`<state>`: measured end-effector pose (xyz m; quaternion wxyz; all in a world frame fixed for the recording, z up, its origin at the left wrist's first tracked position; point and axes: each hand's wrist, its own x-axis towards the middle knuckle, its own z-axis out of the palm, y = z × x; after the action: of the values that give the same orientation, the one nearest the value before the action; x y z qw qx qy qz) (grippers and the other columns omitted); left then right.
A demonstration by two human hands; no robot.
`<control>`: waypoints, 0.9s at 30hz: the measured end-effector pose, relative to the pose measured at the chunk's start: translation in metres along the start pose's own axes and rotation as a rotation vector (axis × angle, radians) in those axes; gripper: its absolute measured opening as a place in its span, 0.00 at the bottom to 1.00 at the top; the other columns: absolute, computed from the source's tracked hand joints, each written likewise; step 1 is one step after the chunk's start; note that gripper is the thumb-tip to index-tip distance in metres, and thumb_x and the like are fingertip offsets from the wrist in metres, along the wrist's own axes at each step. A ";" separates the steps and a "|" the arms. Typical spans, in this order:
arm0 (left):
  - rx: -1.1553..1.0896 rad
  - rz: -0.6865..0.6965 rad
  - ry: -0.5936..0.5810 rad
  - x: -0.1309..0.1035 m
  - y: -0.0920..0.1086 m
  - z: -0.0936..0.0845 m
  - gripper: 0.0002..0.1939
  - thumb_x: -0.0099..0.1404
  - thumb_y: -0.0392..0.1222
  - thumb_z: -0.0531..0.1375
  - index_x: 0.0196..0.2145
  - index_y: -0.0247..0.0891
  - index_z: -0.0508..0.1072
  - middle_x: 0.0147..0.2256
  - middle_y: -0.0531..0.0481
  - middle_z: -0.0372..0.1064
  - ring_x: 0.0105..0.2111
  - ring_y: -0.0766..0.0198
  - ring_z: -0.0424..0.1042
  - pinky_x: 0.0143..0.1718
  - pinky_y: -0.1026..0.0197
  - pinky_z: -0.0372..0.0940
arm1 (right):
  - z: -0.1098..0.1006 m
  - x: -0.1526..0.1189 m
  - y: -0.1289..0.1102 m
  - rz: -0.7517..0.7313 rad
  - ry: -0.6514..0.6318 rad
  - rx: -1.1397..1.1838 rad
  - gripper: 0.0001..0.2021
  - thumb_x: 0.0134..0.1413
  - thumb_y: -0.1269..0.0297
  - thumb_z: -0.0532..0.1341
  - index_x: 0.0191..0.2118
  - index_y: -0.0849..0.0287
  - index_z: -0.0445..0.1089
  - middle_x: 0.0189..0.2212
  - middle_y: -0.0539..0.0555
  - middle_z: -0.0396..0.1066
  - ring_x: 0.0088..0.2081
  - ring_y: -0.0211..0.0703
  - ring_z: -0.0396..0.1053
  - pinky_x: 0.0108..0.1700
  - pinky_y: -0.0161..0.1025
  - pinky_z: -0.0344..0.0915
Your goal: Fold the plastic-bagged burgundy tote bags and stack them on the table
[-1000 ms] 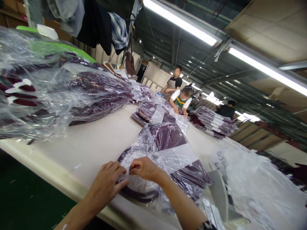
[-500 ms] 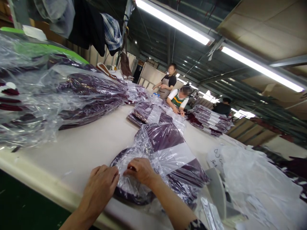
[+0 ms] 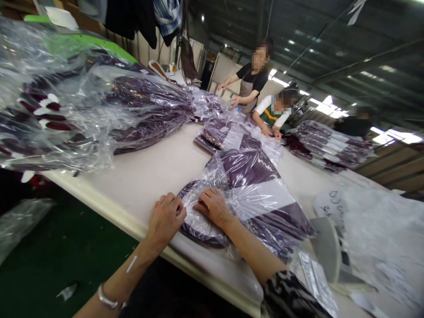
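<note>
In the head view a dark maroon folded garment in a clear plastic bag (image 3: 245, 172) lies in front of me on the table, a white band across its middle. My right hand (image 3: 214, 206) rests on the gathered near end of the bag, its fingers curled into the crinkled film. At the rounded left edge of that end is my left hand (image 3: 167, 218), with thumb and fingers pinched together on the film. The fingertips of both hands are partly hidden.
Another bagged garment (image 3: 228, 134) lies just behind. Bagged maroon garments (image 3: 142, 101) are heaped at left, with a further stack (image 3: 331, 141) at far right. A grey tape dispenser-like object (image 3: 326, 247) and white plastic sheets (image 3: 374, 229) lie at right. Two people work across the table.
My view has tilted down and shifted left, so everything sits higher and further right. Both hands stay at the bag's gathered end. The standing person's arms have spread apart.
</note>
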<state>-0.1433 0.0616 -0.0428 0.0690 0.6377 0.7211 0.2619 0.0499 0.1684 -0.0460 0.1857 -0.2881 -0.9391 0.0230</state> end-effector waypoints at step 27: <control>0.297 0.248 -0.092 0.053 -0.009 0.000 0.23 0.72 0.44 0.57 0.62 0.38 0.68 0.60 0.38 0.69 0.57 0.47 0.69 0.54 0.50 0.64 | -0.091 -0.052 -0.027 0.257 -0.022 -0.033 0.36 0.72 0.42 0.47 0.75 0.61 0.49 0.75 0.58 0.42 0.76 0.53 0.35 0.75 0.60 0.35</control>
<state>-0.1604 0.1122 -0.0342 -0.0257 0.7362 0.6637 0.1298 0.1077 0.1116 0.0251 0.1659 -0.4088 -0.8968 0.0343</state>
